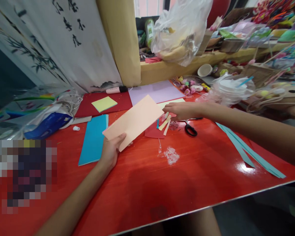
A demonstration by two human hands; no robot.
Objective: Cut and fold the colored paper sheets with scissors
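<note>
My left hand [111, 151] is closed on the lower left end of a folded peach paper sheet [135, 123], thumb on top. The sheet is tilted above the table. Just past its right corner is my right hand [178, 110], its fingers bent together and pointing left. Whatever those fingers hold, if anything, is hidden. Pale yellow paper strips [165, 124] lie directly below them, over a red paper piece [154, 132]. Black-handled scissors [191, 129] rest right of the strips, blades partly covered. A blue folded paper [93, 141] lies left of my left hand.
Small white clippings [171, 155] lie on the red table [186, 186]. Teal paper strips [250, 150] are at the right. Behind are a lilac sheet [154, 91], a yellow paper square [104, 104] and a pink marker [116, 89]. Plastic-bagged items [232, 87] crowd the back right.
</note>
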